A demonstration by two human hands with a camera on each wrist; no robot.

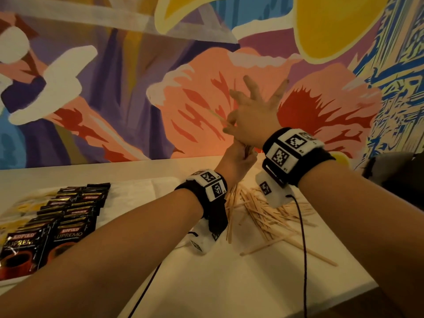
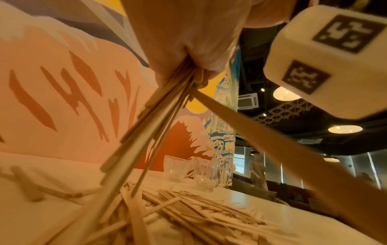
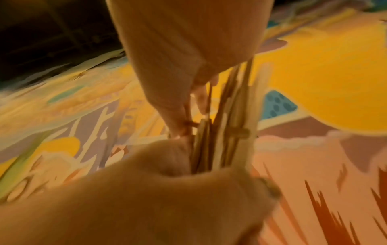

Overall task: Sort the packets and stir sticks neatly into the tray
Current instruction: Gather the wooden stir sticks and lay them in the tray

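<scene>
My left hand point(image 1: 238, 157) is raised above the table and grips a bundle of wooden stir sticks point(image 2: 165, 109) in its fist. Just above it, my right hand point(image 1: 249, 115) pinches one stick of that bundle point(image 3: 227, 126) between thumb and forefinger, its other fingers spread. Below both hands, a loose pile of stir sticks point(image 1: 270, 214) lies scattered on the white table point(image 1: 229, 283). Black Kopiko packets point(image 1: 71, 210) lie in overlapping rows at the left on a white surface point(image 1: 137, 191); I cannot tell whether that is the tray.
Two clear glass cups point(image 2: 178, 169) point(image 2: 209, 175) stand at the back of the table beyond the stick pile. A painted wall point(image 1: 114, 99) rises right behind the table. Black wrist cables point(image 1: 302, 249) trail over the front edge. A person point(image 2: 257, 169) stands far off.
</scene>
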